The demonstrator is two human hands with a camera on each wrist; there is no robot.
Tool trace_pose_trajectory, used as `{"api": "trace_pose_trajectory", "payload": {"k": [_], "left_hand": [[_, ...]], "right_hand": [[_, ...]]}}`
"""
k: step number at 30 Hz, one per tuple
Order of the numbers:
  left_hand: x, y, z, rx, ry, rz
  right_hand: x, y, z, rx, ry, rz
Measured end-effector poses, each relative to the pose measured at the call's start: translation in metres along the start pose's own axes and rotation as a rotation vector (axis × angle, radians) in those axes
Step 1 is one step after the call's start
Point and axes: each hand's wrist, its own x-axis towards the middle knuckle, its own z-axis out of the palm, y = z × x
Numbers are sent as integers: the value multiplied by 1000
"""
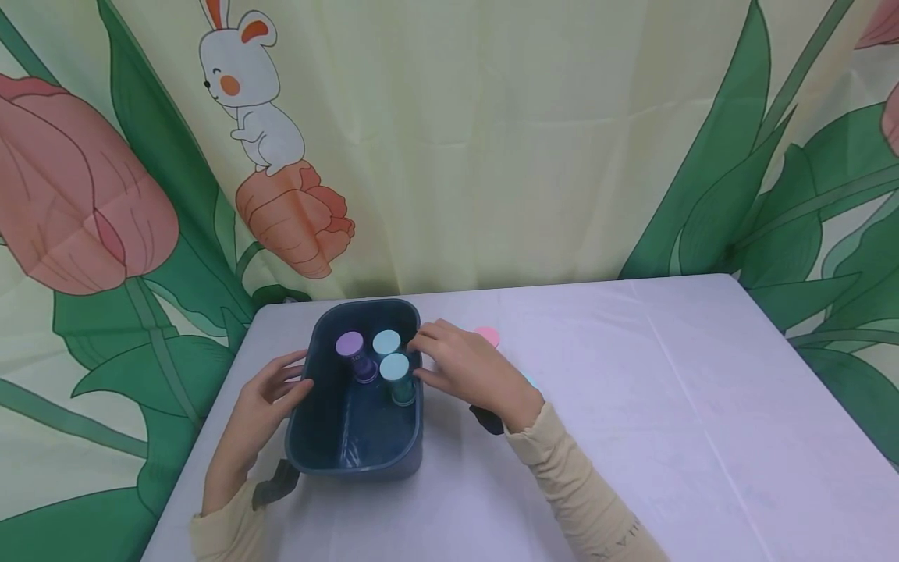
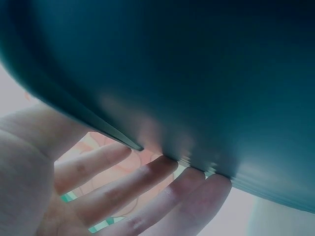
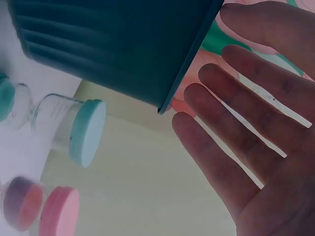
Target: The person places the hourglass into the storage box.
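A dark blue plastic bin [image 1: 351,468] stands on the left part of the table. Inside it are a jar with a purple lid [image 1: 350,344] and two jars with light blue lids, one nearer [image 1: 395,367] and one behind it [image 1: 386,343]. My left hand [image 1: 260,402] touches the bin's left side, its fingers [image 2: 118,196] extended against the outer wall and the thumb at the rim. At the right rim is my right hand [image 1: 470,367], fingers spread and fairly straight, thumb touching the edge in the right wrist view. Neither hand holds a jar.
Outside the bin, to its right, stand clear jars: one with a pink lid [image 3: 60,211], one with a teal lid [image 3: 88,132], and another teal lid [image 3: 6,98]. My right hand and forearm partly hide them in the head view. A printed curtain [image 1: 492,156] hangs behind the table [image 1: 632,437].
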Motion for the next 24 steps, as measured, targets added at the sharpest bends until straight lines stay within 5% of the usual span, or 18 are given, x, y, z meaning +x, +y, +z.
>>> {"api": "trace_pose_trajectory", "payload": {"k": [24], "left_hand": [[-1, -4, 1, 2, -9, 31]], "right_hand": [[-33, 17, -11, -22, 14, 54]]}}
